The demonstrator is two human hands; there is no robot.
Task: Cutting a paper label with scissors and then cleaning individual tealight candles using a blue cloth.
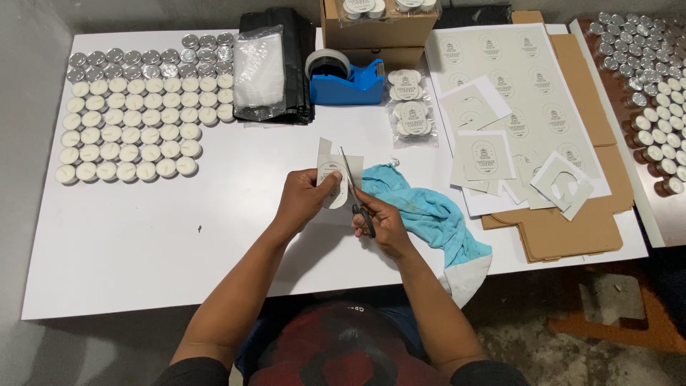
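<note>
Head view: left hand pinching label; right hand gripping scissors, mid-cut around outline; next probably calls for turning label.

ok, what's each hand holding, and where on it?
Left hand pinches the paper label piece at its left side. Right hand holds the scissors by the handle loops, blades up into the paper.
</note>
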